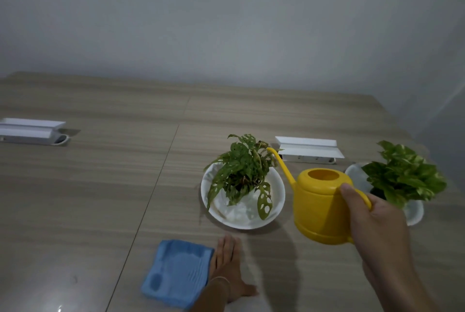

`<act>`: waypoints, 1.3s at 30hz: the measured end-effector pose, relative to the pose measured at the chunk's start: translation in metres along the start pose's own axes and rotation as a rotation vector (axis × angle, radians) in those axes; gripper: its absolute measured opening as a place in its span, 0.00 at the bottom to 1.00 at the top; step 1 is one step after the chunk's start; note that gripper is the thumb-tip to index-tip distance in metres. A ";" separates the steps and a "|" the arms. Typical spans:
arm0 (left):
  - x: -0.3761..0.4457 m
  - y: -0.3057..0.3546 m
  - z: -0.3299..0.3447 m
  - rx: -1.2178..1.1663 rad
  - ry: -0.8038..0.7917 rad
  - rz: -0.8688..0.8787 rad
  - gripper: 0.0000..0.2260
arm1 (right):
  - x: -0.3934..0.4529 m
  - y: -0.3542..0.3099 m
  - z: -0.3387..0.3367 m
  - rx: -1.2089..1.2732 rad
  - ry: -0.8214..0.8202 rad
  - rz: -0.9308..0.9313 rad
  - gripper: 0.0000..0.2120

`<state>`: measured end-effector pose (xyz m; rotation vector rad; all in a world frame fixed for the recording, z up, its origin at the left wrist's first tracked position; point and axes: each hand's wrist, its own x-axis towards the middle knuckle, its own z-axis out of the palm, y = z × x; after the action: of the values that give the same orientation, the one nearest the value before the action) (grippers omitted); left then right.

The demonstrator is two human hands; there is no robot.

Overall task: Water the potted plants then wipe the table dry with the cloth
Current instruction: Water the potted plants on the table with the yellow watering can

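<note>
My right hand (pixel 372 218) grips the handle of a yellow watering can (pixel 319 208), held above the table with its thin spout (pixel 281 163) reaching into the leaves of the middle plant (pixel 241 173). That plant has holed green leaves and stands on a white plate (pixel 275 201). A second leafy plant (pixel 405 175) stands at the right on another white plate (pixel 414 213). A folded blue cloth (pixel 176 271) lies near the front edge. My left hand (pixel 229 264) rests flat on the table, fingers spread, just right of the cloth.
The wooden table (pixel 100 186) runs back to a grey wall. A white socket box (pixel 309 149) with a raised lid sits behind the plants. Another white socket box (pixel 30 130) is at the far left.
</note>
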<state>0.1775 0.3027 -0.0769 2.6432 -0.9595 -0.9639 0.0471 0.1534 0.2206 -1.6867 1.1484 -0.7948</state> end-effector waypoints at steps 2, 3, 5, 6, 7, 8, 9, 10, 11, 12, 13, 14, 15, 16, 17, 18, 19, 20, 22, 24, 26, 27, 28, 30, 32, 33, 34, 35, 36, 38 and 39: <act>0.001 0.000 0.000 0.000 0.003 0.000 0.60 | 0.001 -0.005 0.007 0.027 -0.018 -0.019 0.24; 0.001 0.000 0.000 0.001 0.008 -0.003 0.60 | 0.002 -0.007 0.011 0.038 -0.025 -0.024 0.24; 0.001 0.000 0.000 0.000 0.022 -0.007 0.61 | 0.004 -0.008 0.018 0.060 -0.046 -0.023 0.24; 0.001 0.000 0.000 -0.005 0.023 -0.008 0.62 | 0.004 -0.009 0.021 0.069 -0.059 -0.018 0.24; 0.001 0.000 0.000 -0.011 0.023 -0.010 0.62 | 0.004 -0.009 0.023 0.077 -0.071 -0.012 0.24; 0.001 0.001 0.000 -0.015 0.028 -0.013 0.62 | 0.004 -0.009 0.024 0.084 -0.085 -0.003 0.24; 0.001 0.001 0.000 -0.017 0.033 -0.015 0.62 | 0.004 -0.009 0.025 0.091 -0.101 0.006 0.24; 0.000 0.001 0.000 -0.019 0.041 -0.015 0.62 | 0.003 -0.008 0.026 0.098 -0.112 0.010 0.23; 0.000 0.000 0.001 -0.018 0.055 -0.015 0.62 | 0.003 -0.007 0.026 0.101 -0.121 0.010 0.22; -0.001 0.000 0.002 -0.016 0.070 -0.016 0.61 | 0.002 -0.006 0.026 0.103 -0.132 0.012 0.21; -0.001 0.000 0.002 -0.013 0.081 -0.017 0.61 | 0.001 -0.005 0.026 0.100 -0.145 0.013 0.21; 0.000 0.000 0.003 -0.011 0.090 -0.016 0.61 | 0.000 -0.003 0.025 0.097 -0.154 0.013 0.21; 0.000 0.000 0.003 -0.006 0.094 -0.015 0.61 | 0.000 -0.003 0.024 0.093 -0.156 0.016 0.22; 0.001 0.000 0.003 -0.003 0.093 -0.012 0.61 | -0.001 -0.002 0.023 0.090 -0.157 0.023 0.22; 0.001 -0.001 0.002 -0.005 0.085 -0.007 0.62 | -0.002 -0.002 0.022 0.086 -0.157 0.033 0.22; 0.001 -0.001 0.002 -0.010 0.078 -0.003 0.62 | -0.003 -0.001 0.020 0.082 -0.156 0.043 0.22; 0.000 -0.002 0.002 -0.013 0.079 -0.002 0.62 | -0.004 0.000 0.018 0.079 -0.151 0.049 0.22; 0.000 -0.001 0.002 -0.008 0.085 -0.003 0.62 | -0.004 0.001 0.016 0.077 -0.144 0.055 0.22; 0.000 0.000 0.002 0.003 0.084 -0.006 0.62 | -0.005 0.003 0.012 0.071 -0.127 0.058 0.22; 0.001 0.001 0.002 0.005 0.075 -0.021 0.62 | -0.005 0.003 0.009 0.060 -0.114 0.062 0.21; 0.002 0.001 0.004 0.026 0.077 -0.032 0.61 | -0.005 0.006 0.007 0.062 -0.097 0.069 0.21; 0.002 0.000 0.004 0.031 0.077 -0.034 0.61 | -0.006 0.007 0.007 0.061 -0.088 0.069 0.21; 0.003 -0.001 0.005 0.033 0.072 -0.032 0.61 | -0.005 0.008 0.007 0.059 -0.079 0.072 0.21; 0.003 0.000 0.006 0.036 0.064 -0.031 0.61 | -0.005 0.011 0.007 0.067 -0.058 0.079 0.21; 0.003 0.000 0.004 0.027 0.055 -0.032 0.61 | -0.005 0.011 0.008 0.088 -0.047 0.088 0.21; 0.003 -0.001 0.003 0.017 0.043 -0.033 0.61 | -0.005 0.011 0.010 0.099 -0.048 0.089 0.21; 0.003 -0.001 0.002 0.005 0.030 -0.035 0.62 | -0.005 0.011 0.011 0.110 -0.049 0.088 0.21; 0.002 0.000 0.002 -0.002 0.021 -0.039 0.63 | -0.005 0.010 0.013 0.117 -0.052 0.089 0.21; 0.001 0.000 0.000 -0.007 0.017 -0.042 0.64 | -0.004 0.010 0.014 0.121 -0.057 0.091 0.22; 0.000 0.000 -0.002 -0.008 0.004 -0.039 0.65 | -0.005 0.009 0.015 0.118 -0.068 0.088 0.22; 0.001 0.001 -0.002 -0.009 -0.002 -0.035 0.65 | -0.006 0.009 0.014 0.116 -0.072 0.087 0.22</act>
<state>0.1790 0.3018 -0.0753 2.6601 -0.9105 -0.9759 0.0544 0.1622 0.2073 -1.5469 1.0981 -0.7265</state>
